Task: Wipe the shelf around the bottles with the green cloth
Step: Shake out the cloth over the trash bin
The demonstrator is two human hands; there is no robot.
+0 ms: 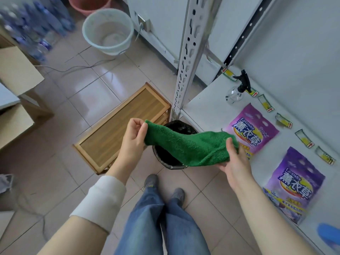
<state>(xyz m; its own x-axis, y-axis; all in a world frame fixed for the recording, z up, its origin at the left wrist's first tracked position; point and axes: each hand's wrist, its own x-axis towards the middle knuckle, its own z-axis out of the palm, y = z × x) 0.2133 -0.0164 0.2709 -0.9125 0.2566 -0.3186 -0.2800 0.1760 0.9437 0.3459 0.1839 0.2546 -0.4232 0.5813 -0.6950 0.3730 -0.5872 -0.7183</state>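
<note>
A green cloth (pixel 187 144) is stretched between both hands in front of the white shelf (pixel 206 111). My left hand (pixel 132 137) pinches its upper left corner. My right hand (pixel 233 161) grips the right end from below, near the shelf's front edge. The cloth hangs over a black-lined bin (pixel 169 159) on the floor. On the shelf stand a clear spray bottle (pixel 237 91) with a black trigger, at the back, and two purple lavender bags (pixel 252 129) (pixel 292 188) lying flat. A blue object (pixel 329 236) shows at the lower right edge.
A perforated white upright post (pixel 185 57) rises at the shelf's left corner. On the tiled floor are a wooden stand (pixel 121 129), a pale bucket (pixel 108 32), a pink basin (pixel 90 4), packed water bottles (pixel 35 26), cardboard boxes (pixel 16 74) and loose cables.
</note>
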